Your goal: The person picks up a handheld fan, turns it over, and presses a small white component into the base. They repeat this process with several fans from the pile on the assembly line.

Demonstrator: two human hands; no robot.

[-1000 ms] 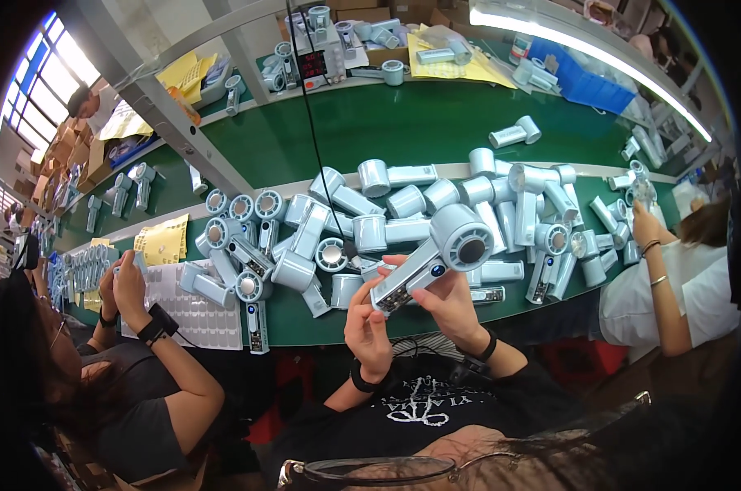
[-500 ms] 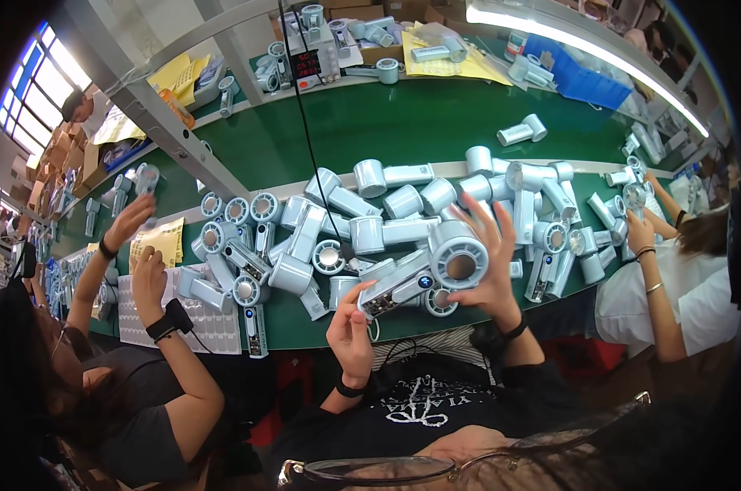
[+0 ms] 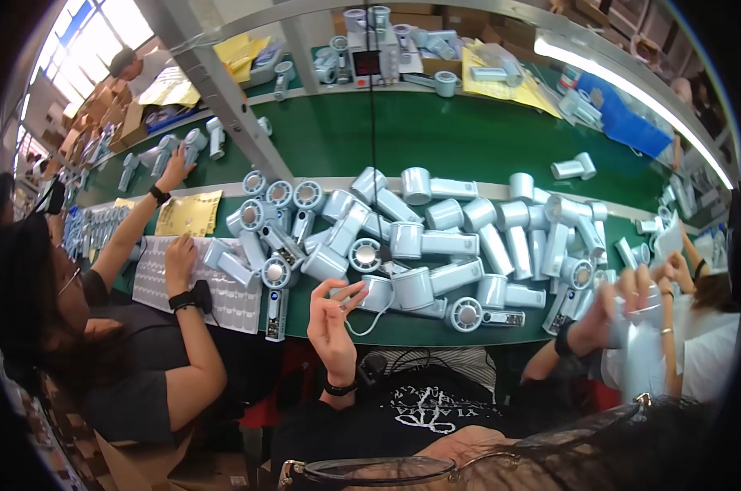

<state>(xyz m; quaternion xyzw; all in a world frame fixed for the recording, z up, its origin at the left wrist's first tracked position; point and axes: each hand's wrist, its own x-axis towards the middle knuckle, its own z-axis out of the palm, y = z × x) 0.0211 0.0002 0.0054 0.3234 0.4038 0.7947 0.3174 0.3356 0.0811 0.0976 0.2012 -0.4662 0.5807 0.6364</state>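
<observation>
My left hand point(image 3: 332, 326) is raised at the near edge of the bench, its fingers loosely bent and apart, with nothing visible in them. A thin white cable point(image 3: 379, 317) loops beside its fingertips. Far to the right, my right hand point(image 3: 614, 311) is closed around a pale blue handheld fan point(image 3: 639, 356); both are smeared by motion, and the exact grip is unclear. Between my hands, a fan with a round ring-shaped head point(image 3: 466, 314) lies near the bench edge, its handle showing exposed parts.
Many similar fans point(image 3: 444, 214) lie piled across the green bench point(image 3: 469, 123). A dark cord point(image 3: 374, 123) hangs over them. Co-workers sit close on both sides; the left one's hand point(image 3: 180, 255) is over a sticker sheet point(image 3: 154, 278). A metal post point(image 3: 223, 98) stands at left.
My left hand has let go of the fan. My right hand has carried it away to the right, toward the near side. The view has shifted, and the left co-worker's raised hand has come down.
</observation>
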